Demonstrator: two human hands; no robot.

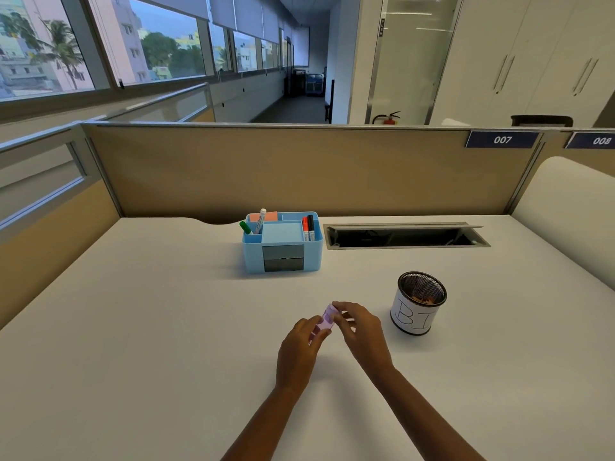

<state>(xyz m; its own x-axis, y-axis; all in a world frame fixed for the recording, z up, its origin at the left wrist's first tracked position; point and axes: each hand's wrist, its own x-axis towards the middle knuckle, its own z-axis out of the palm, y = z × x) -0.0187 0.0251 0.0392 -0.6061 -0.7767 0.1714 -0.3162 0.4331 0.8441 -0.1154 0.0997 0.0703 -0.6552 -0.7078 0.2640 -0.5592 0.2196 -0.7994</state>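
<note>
The left hand curls round a small purple block over the table, the right hand pinching its far end; a firm left grip and gentle right-hand work probably serve best, near the mesh cup, blue organiser beyond

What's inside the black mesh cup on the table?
Some small brown bits lie at the bottom of the mesh cup; its wall and paper label hide the rest.

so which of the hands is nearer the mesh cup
Right. The right hand is just left of the mesh cup, not touching; the left hand lies farther left, past the purple thing both hold.
</note>
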